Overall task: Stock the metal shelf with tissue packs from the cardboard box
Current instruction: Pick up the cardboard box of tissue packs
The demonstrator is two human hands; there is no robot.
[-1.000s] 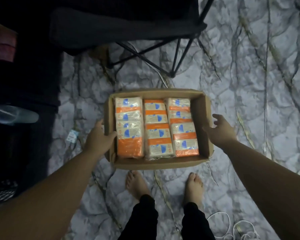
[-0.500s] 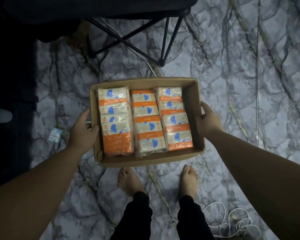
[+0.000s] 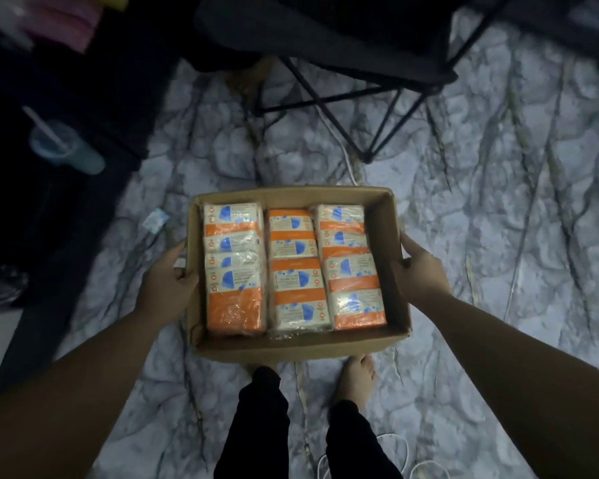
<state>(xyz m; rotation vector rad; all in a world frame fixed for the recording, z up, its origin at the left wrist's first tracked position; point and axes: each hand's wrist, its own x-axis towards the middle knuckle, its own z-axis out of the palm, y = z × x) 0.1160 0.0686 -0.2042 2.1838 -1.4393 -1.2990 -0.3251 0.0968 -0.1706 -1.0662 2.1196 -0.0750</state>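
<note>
Both hands are now gripping the cardboard box (image 3: 388,267) by its side walls: the left hand (image 3: 165,288) is curling over the left rim, the right hand (image 3: 421,278) over the right, where a second ago the right was only reaching in. Judging by how the box is hiding the left foot, it is being lifted off the marble-patterned floor (image 3: 498,236), probably toward the metal shelf, which is not showing. Three rows of tissue packs (image 3: 298,271) are lying inside, about four per row, roughly twelve, none removed yet.
</note>
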